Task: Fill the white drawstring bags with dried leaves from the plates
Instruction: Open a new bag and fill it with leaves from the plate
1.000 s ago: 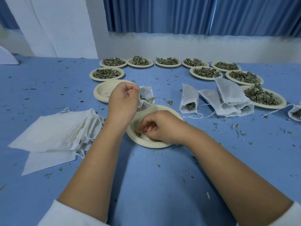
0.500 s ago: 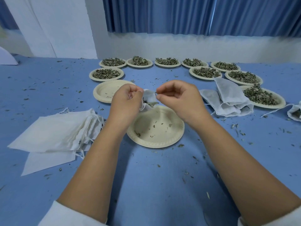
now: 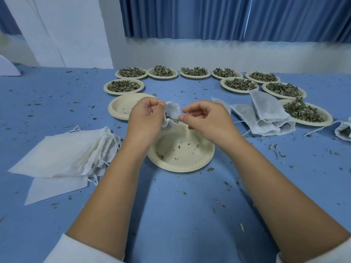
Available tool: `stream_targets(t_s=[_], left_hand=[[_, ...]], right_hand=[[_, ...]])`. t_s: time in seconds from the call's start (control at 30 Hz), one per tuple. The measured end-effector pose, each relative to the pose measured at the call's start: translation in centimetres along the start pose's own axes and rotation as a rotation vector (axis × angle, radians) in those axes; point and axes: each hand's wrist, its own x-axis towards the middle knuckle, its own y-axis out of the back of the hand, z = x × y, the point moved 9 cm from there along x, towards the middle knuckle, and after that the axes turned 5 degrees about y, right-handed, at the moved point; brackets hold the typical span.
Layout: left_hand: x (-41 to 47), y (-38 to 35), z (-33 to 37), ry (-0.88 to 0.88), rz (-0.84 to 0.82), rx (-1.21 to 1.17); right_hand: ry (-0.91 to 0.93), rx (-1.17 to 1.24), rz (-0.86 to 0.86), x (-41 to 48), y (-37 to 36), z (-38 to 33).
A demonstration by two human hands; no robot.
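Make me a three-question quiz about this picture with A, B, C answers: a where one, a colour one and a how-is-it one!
1. Where is the bag pile? A left of the near plate; B on a chair; C in a box.
2. What colour is the table? A red; B blue; C green.
3. How is the near plate? A heaped; B upside down; C almost empty.
1 A: it lies beside the plate's left rim. 2 B: blue shows all round. 3 C: only leaf bits lie in it.
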Motion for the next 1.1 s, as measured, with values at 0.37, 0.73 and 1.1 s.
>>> stream_targets(t_s=[0.37, 0.73, 1.1], left_hand=[[-0.9, -2.2, 0.6, -0.06, -0.162, 0.042], [-0.8, -2.4, 0.3, -0.052, -0.169, 0.032], [-0.2, -0.6, 0.1, -0.018, -0.039, -0.018]], right_hand=[[0.152, -0.128, 0.031, -0.6, -0.7, -1.2], [0.19, -0.21, -0.113, -0.9, -2.3, -1.0], [-0.152, -0.26, -0.269, -0.8, -0.9, 1.1]])
